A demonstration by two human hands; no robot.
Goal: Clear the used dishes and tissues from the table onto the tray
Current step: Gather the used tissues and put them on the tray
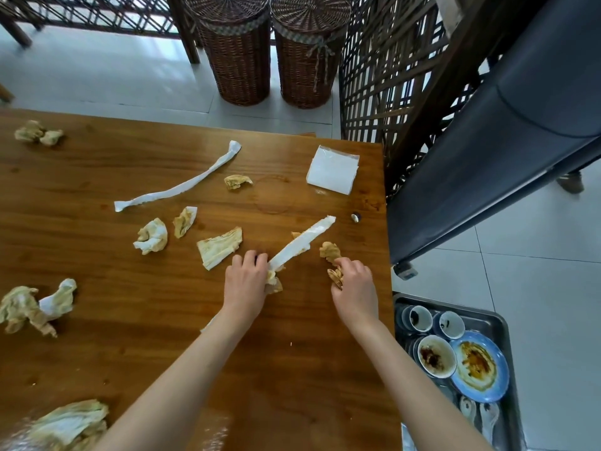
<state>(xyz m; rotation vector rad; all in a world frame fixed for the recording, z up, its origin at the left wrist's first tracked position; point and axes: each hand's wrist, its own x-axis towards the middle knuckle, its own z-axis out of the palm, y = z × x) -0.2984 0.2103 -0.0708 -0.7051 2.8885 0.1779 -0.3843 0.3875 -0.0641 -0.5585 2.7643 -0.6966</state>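
Observation:
My left hand [246, 280] grips the near end of a long white wrapper [302, 243] together with a stained tissue wad [274, 284] on the wooden table [162, 320]. My right hand [355, 284] pinches a crumpled brown-stained tissue [335, 277]; another stained tissue [329, 250] lies just beyond its fingers. Several more dirty tissues lie across the table, among them a flat one [219, 247] left of my left hand. The metal tray [502, 323] sits low at the right, off the table's edge, holding a blue plate [481, 366], a soiled bowl [435, 356], small cups and spoons.
A second long white wrapper [182, 185] and a white tissue pack [332, 169] lie further back on the table. A small bottle cap [355, 217] sits near the right edge. Two wicker baskets [270, 50] and a lattice screen stand beyond. A dark cart [487, 157] stands at right.

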